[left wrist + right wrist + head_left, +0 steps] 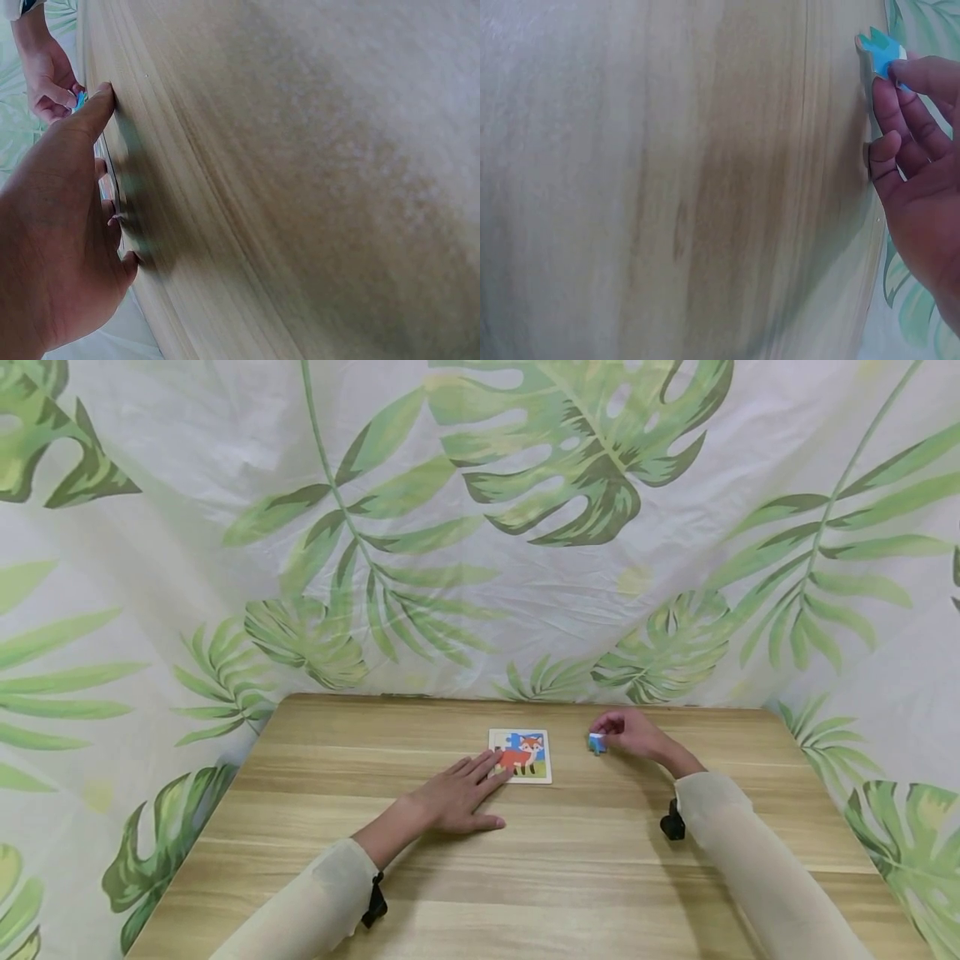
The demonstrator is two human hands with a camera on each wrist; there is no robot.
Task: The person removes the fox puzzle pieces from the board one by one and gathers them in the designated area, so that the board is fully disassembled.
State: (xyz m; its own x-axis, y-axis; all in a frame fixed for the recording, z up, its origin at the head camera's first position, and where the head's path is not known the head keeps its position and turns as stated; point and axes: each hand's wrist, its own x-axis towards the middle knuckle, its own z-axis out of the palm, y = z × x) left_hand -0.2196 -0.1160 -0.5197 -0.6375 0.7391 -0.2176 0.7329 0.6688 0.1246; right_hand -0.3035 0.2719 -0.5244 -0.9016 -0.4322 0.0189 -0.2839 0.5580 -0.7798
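A small fox jigsaw puzzle (pixel 531 758) in a white frame lies flat near the table's far edge, with a pale gap at its upper left. My left hand (pixel 459 795) rests with straight fingers over the puzzle's left and lower left part, which it hides. To the right of the puzzle, my right hand (pixel 633 735) pinches a blue puzzle piece (pixel 597 742) between thumb and fingers. In the right wrist view the blue and green piece (pixel 883 52) is tilted up beside the table's edge, its far side hidden by the thumb.
The wooden table (pixel 570 893) extends toward me and to both sides. Behind its far edge hangs a pale cloth (pixel 420 635) printed with green leaves. Dark wrist devices (pixel 672 821) sit at the cuffs of both light sleeves (pixel 757 852).
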